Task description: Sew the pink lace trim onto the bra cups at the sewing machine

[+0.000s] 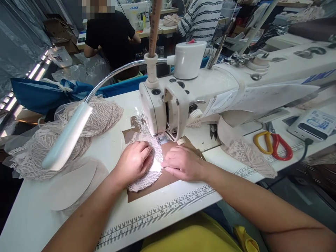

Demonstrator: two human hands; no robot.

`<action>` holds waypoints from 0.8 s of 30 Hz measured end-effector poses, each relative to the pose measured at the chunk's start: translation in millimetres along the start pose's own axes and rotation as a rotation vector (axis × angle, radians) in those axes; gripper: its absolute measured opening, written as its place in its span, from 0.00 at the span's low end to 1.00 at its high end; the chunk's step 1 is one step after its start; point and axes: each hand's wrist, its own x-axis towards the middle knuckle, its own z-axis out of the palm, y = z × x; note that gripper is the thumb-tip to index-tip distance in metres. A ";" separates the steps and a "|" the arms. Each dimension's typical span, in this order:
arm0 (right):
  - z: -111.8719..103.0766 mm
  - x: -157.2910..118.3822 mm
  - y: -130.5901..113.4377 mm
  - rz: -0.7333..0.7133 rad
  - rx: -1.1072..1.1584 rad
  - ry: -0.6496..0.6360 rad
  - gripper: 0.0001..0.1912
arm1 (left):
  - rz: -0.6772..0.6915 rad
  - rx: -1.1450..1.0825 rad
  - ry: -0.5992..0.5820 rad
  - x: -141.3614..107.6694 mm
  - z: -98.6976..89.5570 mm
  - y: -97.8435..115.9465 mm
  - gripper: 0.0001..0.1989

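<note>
A pale pink lace piece (145, 181) with a smooth white area in its middle lies under the needle end of a white sewing machine (153, 108). My left hand (137, 159) rests on the lace's left part, its fingers curled and pressing it down. At the lace's right edge, the fingertips of my right hand (182, 162) are drawn together, thumb and forefinger on the edge. Beneath both hands lies a brown sheet (168, 181) on the machine bed. The needle point itself is hard to make out.
Stacked lace pieces (102, 117) and a smooth oval piece (75, 185) lie at left, under a lamp (67, 140). Scissors (273, 145), thread snips (213, 131) and another lace piece (244, 157) lie at right. A printed ruler (160, 213) runs along the front edge. Two people sit behind.
</note>
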 end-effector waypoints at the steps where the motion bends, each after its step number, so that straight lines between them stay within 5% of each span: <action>1: 0.3 0.2 0.0 0.001 0.003 0.006 0.12 | 0.007 0.002 -0.004 0.1 0.3 1.2 0.15; 7: -0.5 5.1 1.7 0.134 -0.100 0.114 0.12 | 0.090 -0.035 -0.047 0.5 0.9 7.5 0.17; 24: 1.8 15.9 -2.6 0.290 -0.285 0.039 0.14 | 0.112 -0.016 -0.027 5.6 11.0 -1.2 0.18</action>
